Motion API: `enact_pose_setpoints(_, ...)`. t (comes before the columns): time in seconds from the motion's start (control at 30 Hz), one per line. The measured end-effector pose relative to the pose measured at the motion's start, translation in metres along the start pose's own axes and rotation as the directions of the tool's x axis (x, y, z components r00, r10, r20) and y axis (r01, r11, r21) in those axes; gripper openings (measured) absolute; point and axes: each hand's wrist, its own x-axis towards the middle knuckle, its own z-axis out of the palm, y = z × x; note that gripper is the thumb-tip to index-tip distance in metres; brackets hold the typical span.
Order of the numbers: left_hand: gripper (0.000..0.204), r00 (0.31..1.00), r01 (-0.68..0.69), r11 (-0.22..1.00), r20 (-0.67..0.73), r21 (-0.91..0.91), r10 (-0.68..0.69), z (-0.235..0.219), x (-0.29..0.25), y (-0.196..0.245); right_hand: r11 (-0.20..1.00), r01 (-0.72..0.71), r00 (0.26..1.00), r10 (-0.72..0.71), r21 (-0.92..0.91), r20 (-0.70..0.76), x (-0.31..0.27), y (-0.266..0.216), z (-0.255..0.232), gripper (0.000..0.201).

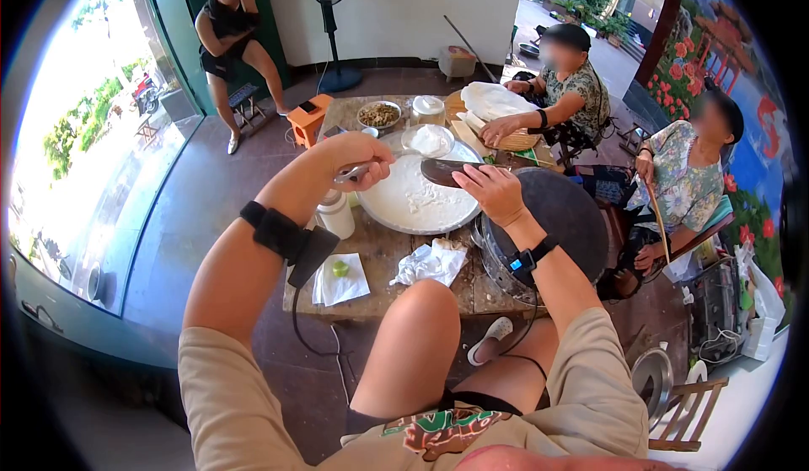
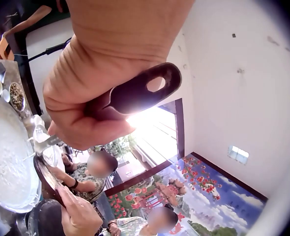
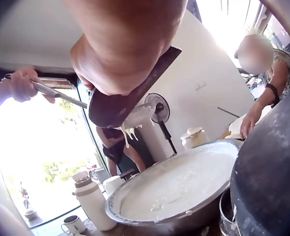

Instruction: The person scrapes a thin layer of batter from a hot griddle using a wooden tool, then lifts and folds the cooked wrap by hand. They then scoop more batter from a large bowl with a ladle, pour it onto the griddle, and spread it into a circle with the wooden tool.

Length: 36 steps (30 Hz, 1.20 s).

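My left hand (image 1: 364, 163) grips the handle of a metal spoon (image 1: 383, 165) over the far rim of a wide metal basin (image 1: 375, 215) full of white batter. In the left wrist view the spoon handle's end (image 2: 140, 93) has a hole and sticks out of my fist. My right hand (image 1: 493, 191) holds a dark flat paddle (image 1: 442, 172) above the basin. The spoon tip meets the paddle (image 3: 130, 93), and white batter (image 3: 135, 118) clings to it and drips down toward the basin (image 3: 135, 196).
A dark round griddle (image 1: 560, 214) sits right of the basin. A white bottle (image 1: 337, 214), a napkin with a lime (image 1: 341, 273) and crumpled tissue (image 1: 430, 262) lie on the wooden table (image 1: 379, 298). Two seated people (image 1: 569, 92) work at the far right; another stands by a fan (image 1: 330, 16).
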Motion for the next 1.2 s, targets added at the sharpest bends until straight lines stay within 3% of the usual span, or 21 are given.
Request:
enact_pose_setpoints(0.13, 0.023, 0.998, -0.004, 1.000, 0.063, -0.005, 0.004, -0.001, -0.006, 0.004, 1.000, 0.017, 0.999, -0.016, -0.027, 0.051, -0.007, 0.003, 0.008, 0.034)
enact_pose_setpoints(0.23, 0.024, 0.999, -0.005, 1.000, 0.046, -0.012, 0.006, 0.001, -0.009, 0.006, 0.997, -0.048, 0.991, 0.040, 0.060, 0.126, -0.015, 0.000, 0.014, 0.033)
enact_pose_setpoints(0.3, 0.022, 0.999, -0.016, 1.000, 0.048, 0.008, 0.015, -0.003, -0.009, 0.009, 0.924, -0.308, 0.924, 0.233, 0.227, 0.302, -0.022, -0.002, 0.018, 0.034)
enact_pose_setpoints(0.4, 0.017, 0.998, -0.027, 1.000, 0.056, 0.008, 0.026, -0.014, -0.001, 0.006, 0.697, -0.660, 0.709, 0.454, 0.280, 0.540, -0.024, -0.005, 0.014, 0.040)
enact_pose_setpoints(0.53, 0.020, 0.994, -0.072, 0.997, 0.082, 0.034, 0.069, -0.024, -0.003, 0.005, 0.394, -0.799, 0.601, 0.543, 0.454, 0.587, -0.052, 0.010, 0.047, 0.042)
enact_pose_setpoints(0.57, 0.022, 0.992, -0.082, 0.996, 0.105, 0.043, 0.077, -0.029, -0.001, 0.003, 0.223, -0.831, 0.537, 0.563, 0.510, 0.628, -0.063, 0.016, 0.064, 0.041)
enact_pose_setpoints(0.63, 0.019, 0.988, -0.123, 0.992, 0.101, 0.041, 0.118, -0.035, -0.001, -0.001, -0.136, -0.814, 0.406, 0.560, 0.564, 0.722, -0.073, 0.023, 0.083, 0.040)
enact_pose_setpoints(0.67, 0.019, 0.986, -0.136, 0.990, 0.100, 0.038, 0.132, -0.037, -0.002, -0.004, -0.348, -0.776, 0.304, 0.525, 0.527, 0.795, -0.073, 0.025, 0.082, 0.037)
enact_pose_setpoints(0.8, 0.007, 0.969, -0.230, 0.970, 0.112, 0.079, 0.221, -0.043, -0.014, -0.010, -0.669, -0.575, 0.173, 0.462, 0.470, 0.870, -0.071, 0.040, 0.098, 0.033)
enact_pose_setpoints(0.9, 0.015, 0.962, -0.227, 0.973, 0.171, 0.052, 0.215, -0.057, -0.011, -0.014, -0.802, -0.415, 0.222, 0.369, 0.430, 0.902, -0.067, 0.054, 0.110, 0.028)
enact_pose_setpoints(0.93, 0.018, 0.954, -0.229, 0.971, 0.214, 0.071, 0.209, -0.062, -0.011, -0.015, -0.823, -0.412, 0.137, 0.369, 0.391, 0.919, -0.052, 0.050, 0.095, 0.023)
enact_pose_setpoints(1.0, 0.024, 0.933, -0.241, 0.965, 0.301, 0.108, 0.199, -0.067, -0.011, -0.014, -0.863, -0.410, 0.120, 0.270, 0.295, 0.955, -0.050, 0.058, 0.099, 0.021)
enact_pose_setpoints(1.2, 0.031, 0.936, -0.207, 0.977, 0.301, 0.053, 0.182, -0.066, -0.012, -0.012, -0.892, -0.422, 0.125, 0.119, 0.162, 0.985, -0.052, 0.062, 0.115, 0.016)
